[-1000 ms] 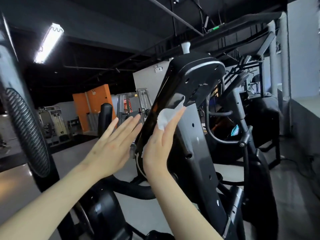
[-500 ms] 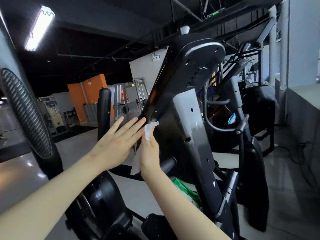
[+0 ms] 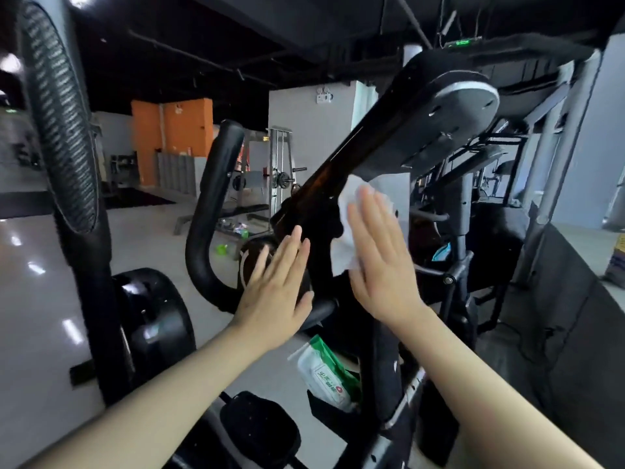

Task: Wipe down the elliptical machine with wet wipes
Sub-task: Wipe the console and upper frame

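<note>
while the left hand [image 3: 274,292] hovers flat and empty, the right hand [image 3: 382,265] presses a wipe [image 3: 343,238] on the machine [image 3: 389,137]. straight fingers [image 3: 368,208] spread it wide

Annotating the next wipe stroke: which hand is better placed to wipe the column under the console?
Right. The right hand presses the wet wipe flat against the elliptical's column just under the console. The left hand is open beside it, bare, with no wipe.

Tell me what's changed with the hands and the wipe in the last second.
The right hand swept the wipe down the console edge, then up and rightward, now pressing it flat beneath the console. The left hand stayed open beside it, holding nothing.
</note>
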